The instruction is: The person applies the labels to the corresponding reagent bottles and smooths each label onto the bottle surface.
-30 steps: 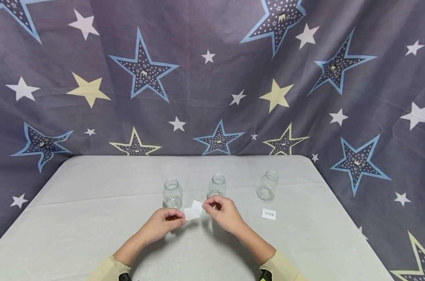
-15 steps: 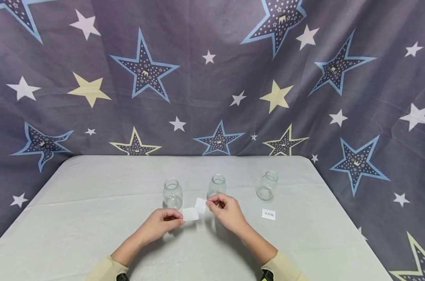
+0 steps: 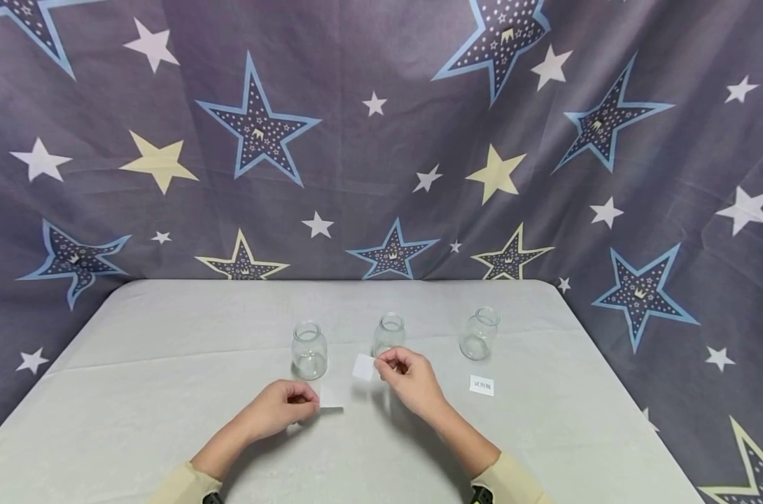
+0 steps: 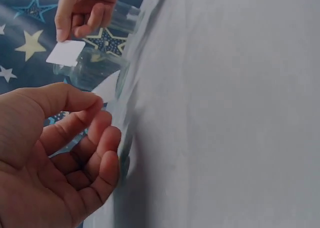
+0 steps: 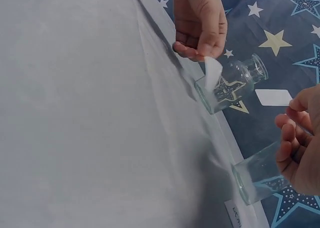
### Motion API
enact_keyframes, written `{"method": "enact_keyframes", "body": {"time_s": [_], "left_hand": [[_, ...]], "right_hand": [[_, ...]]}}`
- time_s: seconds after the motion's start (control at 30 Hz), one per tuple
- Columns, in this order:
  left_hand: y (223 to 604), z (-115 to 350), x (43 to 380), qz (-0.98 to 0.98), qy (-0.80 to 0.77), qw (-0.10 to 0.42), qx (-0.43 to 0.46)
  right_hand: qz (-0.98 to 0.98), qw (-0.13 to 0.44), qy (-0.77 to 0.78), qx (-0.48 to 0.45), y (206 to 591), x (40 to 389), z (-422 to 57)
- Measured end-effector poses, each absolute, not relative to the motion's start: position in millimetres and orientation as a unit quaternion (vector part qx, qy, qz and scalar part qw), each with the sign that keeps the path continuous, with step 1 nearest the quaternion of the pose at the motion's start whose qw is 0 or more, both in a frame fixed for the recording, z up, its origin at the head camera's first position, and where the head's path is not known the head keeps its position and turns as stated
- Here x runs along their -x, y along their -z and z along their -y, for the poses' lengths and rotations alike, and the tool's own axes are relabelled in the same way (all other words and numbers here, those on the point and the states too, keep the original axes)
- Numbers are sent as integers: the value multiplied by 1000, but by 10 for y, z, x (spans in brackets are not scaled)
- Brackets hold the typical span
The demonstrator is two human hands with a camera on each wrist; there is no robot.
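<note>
My right hand [image 3: 413, 381] pinches a small white square label [image 3: 363, 367] by its edge, in front of the middle glass jar [image 3: 390, 334]. My left hand [image 3: 283, 411] pinches a second thin white piece of paper [image 5: 213, 73], which bends in the right wrist view and looks nearly edge-on from the head. Between the two pieces a gap shows. Just behind my left hand stands the left glass jar [image 3: 309, 357]. In the left wrist view the label [image 4: 66, 53] hangs from the right hand's fingertips, and its face looks blank.
A third clear jar [image 3: 480, 336] stands at the right. A white label with printed characters [image 3: 481, 385] lies in front of it. The grey cloth-covered table [image 3: 167, 392] meets a star-patterned curtain [image 3: 344, 140] at its back edge.
The two white pieces met or overlapped earlier and are now apart. My left hand has come slightly down and left with its piece, now turned edge-on; the right hand has shifted slightly right.
</note>
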State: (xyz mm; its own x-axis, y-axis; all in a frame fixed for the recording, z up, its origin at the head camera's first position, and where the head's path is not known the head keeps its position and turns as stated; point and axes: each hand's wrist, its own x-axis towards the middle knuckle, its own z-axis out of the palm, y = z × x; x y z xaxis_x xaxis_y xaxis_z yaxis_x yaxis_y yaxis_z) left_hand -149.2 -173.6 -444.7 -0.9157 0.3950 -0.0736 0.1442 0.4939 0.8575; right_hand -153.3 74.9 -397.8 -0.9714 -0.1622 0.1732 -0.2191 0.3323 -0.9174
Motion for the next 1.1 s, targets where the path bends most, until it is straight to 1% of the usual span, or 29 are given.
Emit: {"method": "enact_keyframes", "body": {"time_s": [0.17,0.53,1.1], "left_hand": [[4456,1754,1480,-869,-450,135,-155],[4444,1739,1454,-908,-384,99,-133],[4419,1769,1466,-906,-396,108,-104]], "right_hand": [[817,23,-564,-117,3978,1519,-738],[816,22,-565,-120,3989,1519,-722],[820,24,-560,-118,4014,1546,-697]]}}
